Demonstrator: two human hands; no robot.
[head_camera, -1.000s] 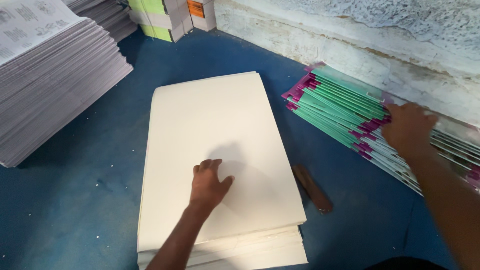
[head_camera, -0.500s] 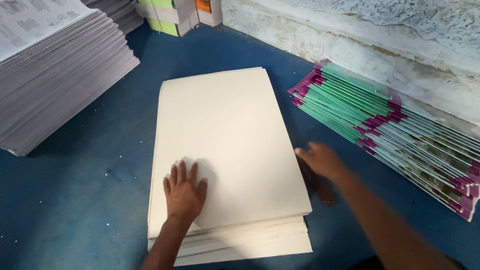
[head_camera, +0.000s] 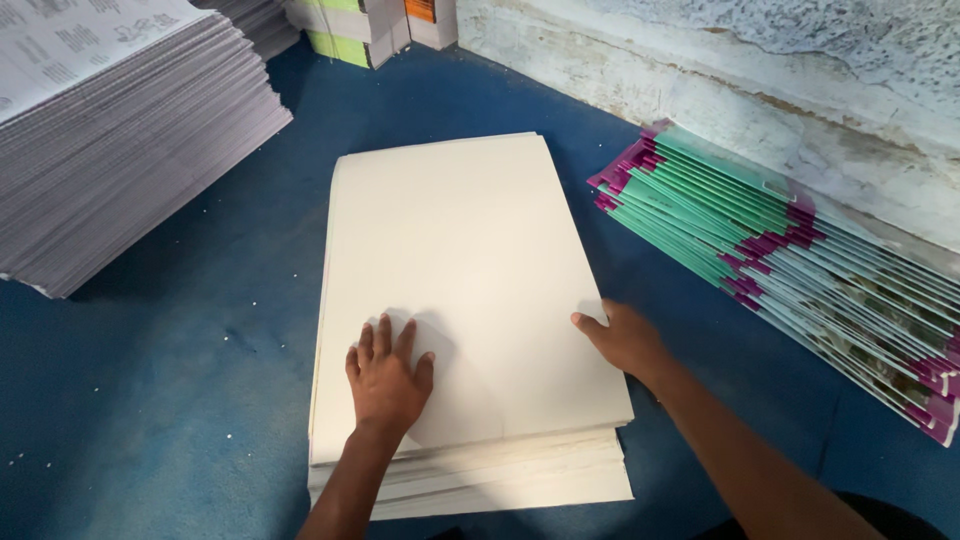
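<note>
Fingers (head_camera: 381, 335) of the left hand (head_camera: 388, 385) lie spread and flat on the cream paper stack (head_camera: 460, 270), gripping nothing, while the right hand (head_camera: 622, 338) curls over the stack's right edge, its fingers partly tucked at the side. Underneath it all runs the blue worktop (head_camera: 180, 400), with the cream stack sitting in its middle. Top left, a tall pile of printed grey sheets (head_camera: 110, 130). Over on the right, a fanned row of green and magenta booklets (head_camera: 780, 260) leans along the rough white wall (head_camera: 760, 90). Smaller boxes (head_camera: 370, 25) stand at the far edge.
</note>
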